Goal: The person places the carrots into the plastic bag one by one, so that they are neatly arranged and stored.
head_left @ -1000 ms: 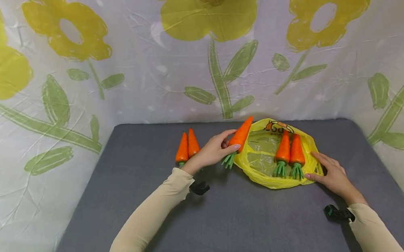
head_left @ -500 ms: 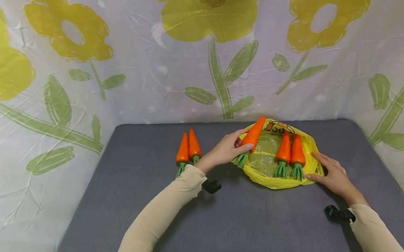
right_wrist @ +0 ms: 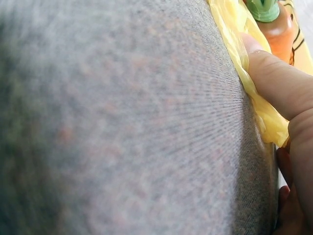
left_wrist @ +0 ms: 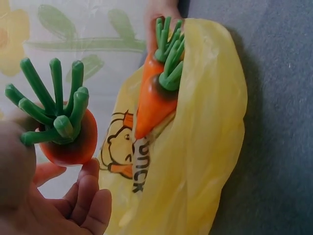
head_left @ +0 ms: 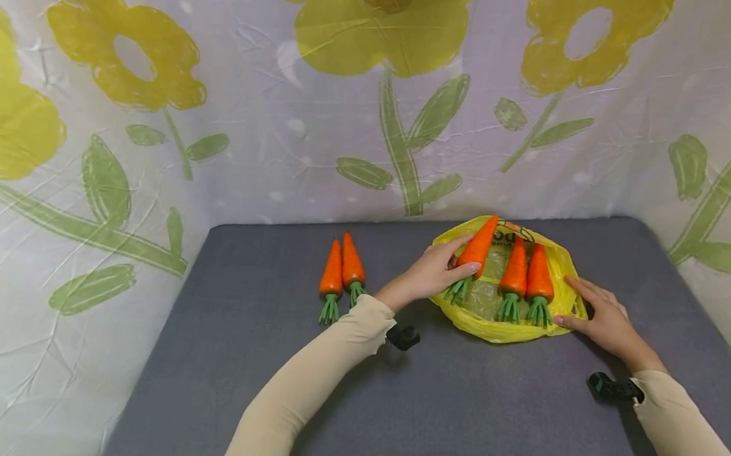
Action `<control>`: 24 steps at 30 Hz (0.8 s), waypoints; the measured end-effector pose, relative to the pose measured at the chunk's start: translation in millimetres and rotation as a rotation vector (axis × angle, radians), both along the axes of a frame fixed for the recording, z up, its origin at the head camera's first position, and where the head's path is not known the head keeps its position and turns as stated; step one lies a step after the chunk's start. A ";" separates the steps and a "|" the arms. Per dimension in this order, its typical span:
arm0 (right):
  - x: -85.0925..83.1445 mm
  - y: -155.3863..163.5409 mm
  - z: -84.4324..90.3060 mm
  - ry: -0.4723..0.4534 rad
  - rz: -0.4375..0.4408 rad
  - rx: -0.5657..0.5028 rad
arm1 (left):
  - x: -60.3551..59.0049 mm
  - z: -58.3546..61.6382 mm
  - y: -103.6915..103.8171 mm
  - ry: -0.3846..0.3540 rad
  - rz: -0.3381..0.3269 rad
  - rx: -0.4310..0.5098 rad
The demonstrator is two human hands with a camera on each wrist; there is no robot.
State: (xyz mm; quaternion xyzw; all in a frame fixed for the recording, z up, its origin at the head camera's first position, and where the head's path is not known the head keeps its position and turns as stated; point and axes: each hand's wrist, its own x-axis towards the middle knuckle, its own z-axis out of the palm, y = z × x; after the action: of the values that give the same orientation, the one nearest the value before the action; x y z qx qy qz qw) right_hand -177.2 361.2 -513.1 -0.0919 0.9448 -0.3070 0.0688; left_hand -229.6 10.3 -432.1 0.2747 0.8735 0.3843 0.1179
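Since a second ago, the left hand has carried its pinched carrot rightward. On the grey table lies the open yellow bag, its right rim held by the right hand. Two bagged carrots lie inside; two loose carrots lie leftward. Whether the pinched carrot, above the bag's left part, touches it is hard to tell.

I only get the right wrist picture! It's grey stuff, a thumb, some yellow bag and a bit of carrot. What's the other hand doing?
Observer: The left hand is holding an orange carrot at the opening of the yellow bag, with the green stems pointing toward the person.

Operator: Ooh! Are there any carrots outside the bag that I'm missing?

Observer: Yes, the head view shows two loose carrots lying next to each other on the grey table, off to the bag's left.
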 end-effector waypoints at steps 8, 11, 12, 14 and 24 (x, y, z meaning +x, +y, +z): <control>-1.2 2.2 -1.3 0.011 0.002 0.011 | 4.0 -4.7 17.9 -0.035 -0.011 -0.054; -1.4 2.6 -1.8 0.008 0.004 0.010 | 4.5 -7.3 24.2 -0.012 -0.006 -0.091; -1.4 2.5 -1.8 0.007 0.005 0.010 | 4.8 -7.8 26.1 -0.009 -0.004 -0.099; -1.3 2.2 -1.8 0.006 0.006 0.011 | 5.0 -9.5 29.2 -0.001 0.002 -0.117; -0.1 0.7 -1.4 0.003 0.000 0.007 | 14.9 -16.7 34.7 0.017 0.024 -0.139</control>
State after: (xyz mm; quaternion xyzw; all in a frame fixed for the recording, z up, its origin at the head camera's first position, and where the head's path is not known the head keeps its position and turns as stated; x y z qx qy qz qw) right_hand -177.3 361.9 -514.4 -0.0922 0.9459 -0.3037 0.0677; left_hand -214.6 44.9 -448.8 0.2584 0.9024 0.3215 0.1245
